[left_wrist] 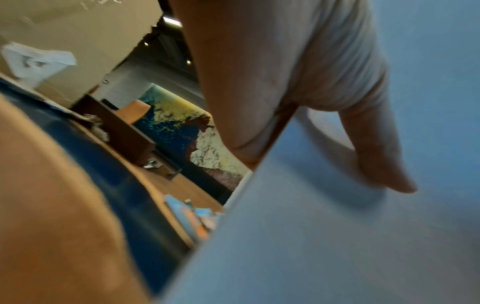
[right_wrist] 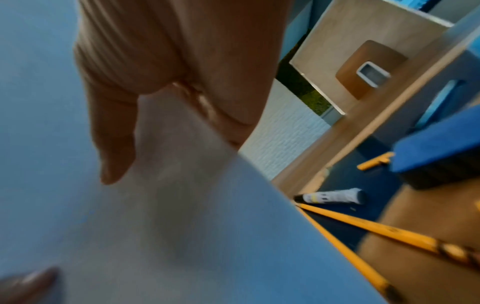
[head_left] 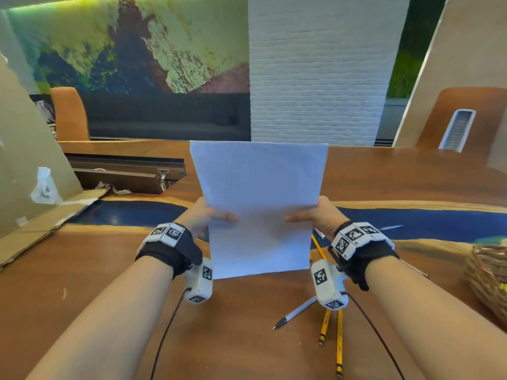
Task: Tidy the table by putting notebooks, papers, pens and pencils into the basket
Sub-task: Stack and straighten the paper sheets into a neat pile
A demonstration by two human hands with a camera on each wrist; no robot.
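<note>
A stack of white papers (head_left: 258,193) is held upright above the wooden table, its lower edge near the tabletop. My left hand (head_left: 208,216) pinches its left edge, thumb (left_wrist: 376,156) across the front of the papers (left_wrist: 311,236). My right hand (head_left: 310,216) pinches the right edge the same way, thumb (right_wrist: 111,133) on the papers (right_wrist: 182,236). On the table below my right wrist lie two yellow pencils (head_left: 338,344), (right_wrist: 389,232) and a clear ballpoint pen (head_left: 295,314). The wicker basket (head_left: 488,278) stands at the right edge.
A cardboard sheet (head_left: 30,160) leans at the left with a flattened flap (head_left: 46,223) on the table. A dark cable tray (head_left: 123,171) is sunk into the table behind it. A white marker (right_wrist: 332,196) and blue notebooks (right_wrist: 436,152) lie right of the papers.
</note>
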